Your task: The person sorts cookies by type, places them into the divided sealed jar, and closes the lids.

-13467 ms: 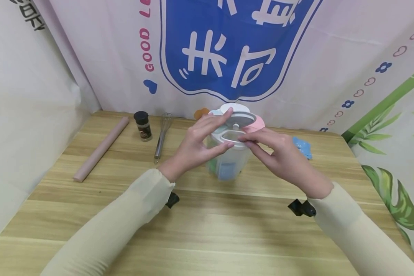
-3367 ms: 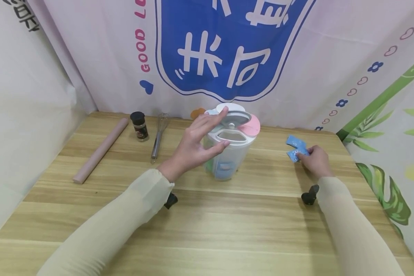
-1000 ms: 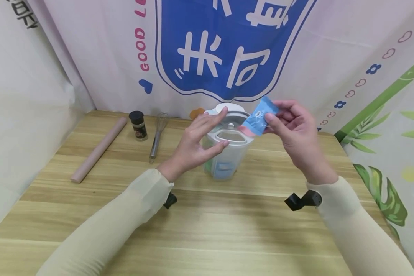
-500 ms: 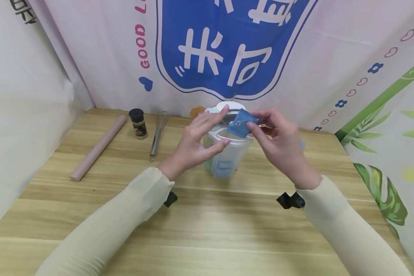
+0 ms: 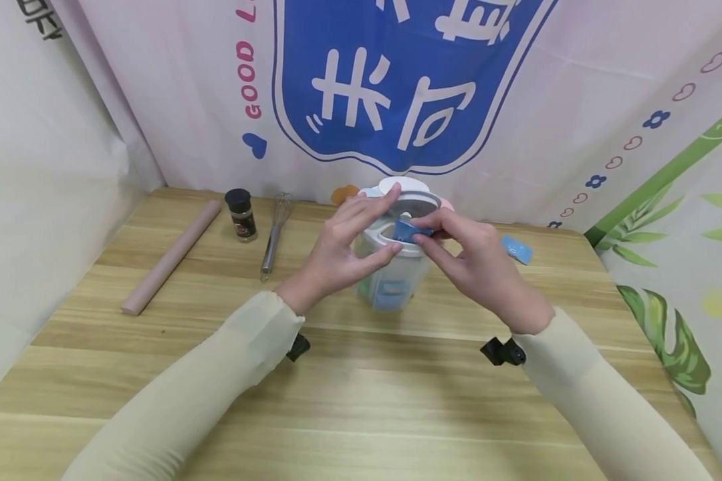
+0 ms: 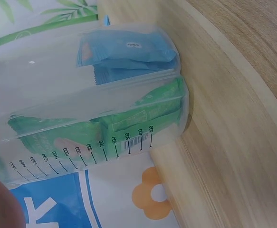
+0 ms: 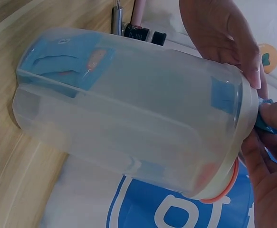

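Note:
A translucent divided storage container (image 5: 400, 274) stands upright on the table, its grey-lined front lid (image 5: 418, 206) raised over the opening. My right hand (image 5: 475, 260) pinches a small blue packet (image 5: 406, 231) at that opening; in the right wrist view part of the packet (image 7: 224, 95) shows through the wall below the rim. With fingers spread, my left hand (image 5: 343, 257) rests at the container's top, thumb along the front rim and fingertips by the lid. Inside, blue packets (image 6: 133, 50) lie at the bottom of one compartment and green packets (image 6: 143, 114) in the neighbouring one.
Another blue packet (image 5: 517, 249) lies on the table to the right. To the left are a whisk (image 5: 273, 240), a black-capped spice jar (image 5: 243, 217) and a pinkish rolling pin (image 5: 173, 257). A printed curtain (image 5: 204, 100) hangs behind the table (image 5: 361, 414).
My right hand took a blue packet from the right side of the table, carried it left to the container and lowered it into the opening. The left hand has stayed in place.

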### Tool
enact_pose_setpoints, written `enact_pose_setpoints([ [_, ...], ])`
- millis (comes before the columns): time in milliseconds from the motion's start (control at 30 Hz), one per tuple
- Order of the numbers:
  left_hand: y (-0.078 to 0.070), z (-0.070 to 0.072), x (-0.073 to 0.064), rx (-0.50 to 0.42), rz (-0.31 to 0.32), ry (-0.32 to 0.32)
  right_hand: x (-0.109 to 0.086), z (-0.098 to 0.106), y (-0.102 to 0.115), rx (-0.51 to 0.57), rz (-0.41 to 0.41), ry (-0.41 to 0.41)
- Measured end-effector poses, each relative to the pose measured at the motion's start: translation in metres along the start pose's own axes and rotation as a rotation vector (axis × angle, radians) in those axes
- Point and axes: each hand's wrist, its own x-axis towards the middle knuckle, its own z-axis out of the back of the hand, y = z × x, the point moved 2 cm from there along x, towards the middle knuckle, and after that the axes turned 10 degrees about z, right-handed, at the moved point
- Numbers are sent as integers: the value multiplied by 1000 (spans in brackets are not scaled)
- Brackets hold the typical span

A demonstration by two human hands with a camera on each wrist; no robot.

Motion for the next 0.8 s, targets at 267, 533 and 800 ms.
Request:
enact_pose_setpoints([
  [267,1,-1,0,2,-10,-4,1,-2,0,25,-5,50],
  [533,1,-1,0,8,-10,-4,2,-3,-2,42,-3,64],
  [800,1,-1,-1,13,-2,-3,2,-3,-3,53,-13,78],
])
